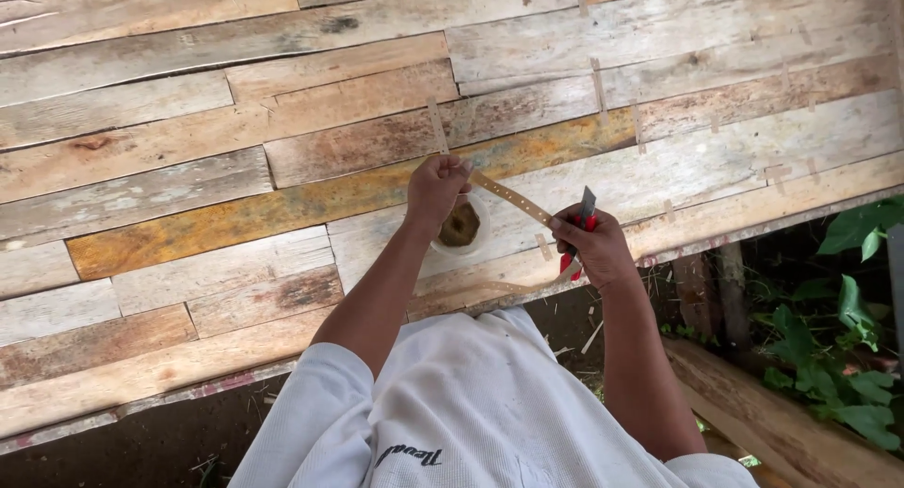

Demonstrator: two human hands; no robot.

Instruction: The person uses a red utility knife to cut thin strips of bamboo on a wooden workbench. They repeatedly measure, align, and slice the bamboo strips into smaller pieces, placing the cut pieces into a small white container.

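Left hand [436, 188] pinching end of thin pale bamboo strip [509, 199] taut; right hand [595, 248] clenched on red-handled utility knife [582, 226]. Step: trimming strip above plank counter [235, 182]. Next calls for steady blade along strip.

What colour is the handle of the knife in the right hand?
Red, on the knife in the right hand; head view.

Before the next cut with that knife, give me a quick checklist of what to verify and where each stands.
1. Left hand grips the thin strip at its end: ok.
2. Right hand holds the red-handled knife: ok.
3. Blade extended: ok.
4. Blade touching strip: cannot tell.
5. Left fingers away from the blade: ok.
6. White cup resting on the plank table under the strip: ok.
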